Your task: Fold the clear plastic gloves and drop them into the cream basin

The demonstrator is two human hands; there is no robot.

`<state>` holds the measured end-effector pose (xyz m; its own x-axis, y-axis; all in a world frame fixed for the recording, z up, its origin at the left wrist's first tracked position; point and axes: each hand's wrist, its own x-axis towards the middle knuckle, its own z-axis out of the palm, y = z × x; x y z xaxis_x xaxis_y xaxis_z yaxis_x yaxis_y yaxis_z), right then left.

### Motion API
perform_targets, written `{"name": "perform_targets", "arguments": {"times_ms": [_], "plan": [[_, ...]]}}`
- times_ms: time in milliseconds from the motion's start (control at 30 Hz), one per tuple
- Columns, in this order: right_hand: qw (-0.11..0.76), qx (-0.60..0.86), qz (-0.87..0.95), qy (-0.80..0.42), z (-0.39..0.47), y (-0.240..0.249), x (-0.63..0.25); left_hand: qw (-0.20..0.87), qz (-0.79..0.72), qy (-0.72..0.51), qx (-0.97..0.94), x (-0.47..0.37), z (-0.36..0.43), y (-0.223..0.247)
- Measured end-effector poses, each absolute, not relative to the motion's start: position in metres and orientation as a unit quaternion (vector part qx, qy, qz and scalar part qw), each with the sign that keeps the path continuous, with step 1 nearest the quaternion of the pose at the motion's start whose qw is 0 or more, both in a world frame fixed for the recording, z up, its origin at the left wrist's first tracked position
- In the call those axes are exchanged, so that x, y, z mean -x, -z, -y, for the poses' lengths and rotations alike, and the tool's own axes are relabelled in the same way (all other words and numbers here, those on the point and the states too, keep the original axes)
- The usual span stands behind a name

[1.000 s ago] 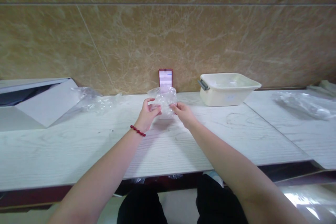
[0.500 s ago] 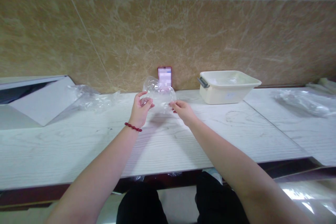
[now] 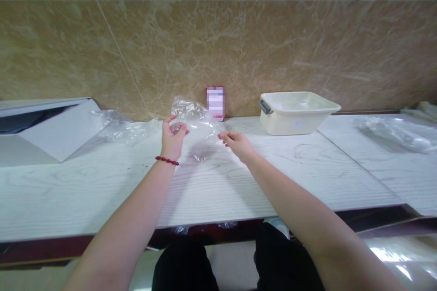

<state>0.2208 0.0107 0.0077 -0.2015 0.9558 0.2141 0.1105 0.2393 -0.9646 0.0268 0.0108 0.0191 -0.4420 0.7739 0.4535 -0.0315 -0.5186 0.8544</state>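
A clear plastic bag (image 3: 196, 118) is stretched between my two hands above the white wood-grain table (image 3: 136, 200). My left hand (image 3: 173, 138) grips its left side, thumb and fingers curled around bunched plastic. With thumb and forefinger, my right hand (image 3: 235, 142) pinches the bag's right edge. Part of the bag hangs down between the hands. Just behind it a phone (image 3: 215, 100) with a lit, blurred screen leans upright against the wall, its lower left partly covered by the film.
To the right stands a cream plastic tub (image 3: 290, 122) with a grey handle. Crumpled clear plastic (image 3: 123, 129) lies at left beside an open white box (image 3: 64, 132). More clear plastic bags (image 3: 399, 134) lie at far right. A brown marbled wall (image 3: 239, 45) backs the table.
My left hand has moved left, away from the right hand, and the bag is spread wider. My right hand has barely shifted. More of the phone shows.
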Motion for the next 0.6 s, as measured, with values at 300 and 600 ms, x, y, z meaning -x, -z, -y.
{"name": "perform_targets", "arguments": {"times_ms": [300,600], "plan": [[0.425,0.354,0.713,-0.430,0.000,-0.011,-0.220,0.128,-0.441,-0.766,-0.450,-0.018,-0.005,-0.030],[0.299,0.284,0.834,-0.366,0.012,-0.017,-0.219,0.110,-0.412,-0.743,-0.515,-0.021,0.002,-0.036]]}}
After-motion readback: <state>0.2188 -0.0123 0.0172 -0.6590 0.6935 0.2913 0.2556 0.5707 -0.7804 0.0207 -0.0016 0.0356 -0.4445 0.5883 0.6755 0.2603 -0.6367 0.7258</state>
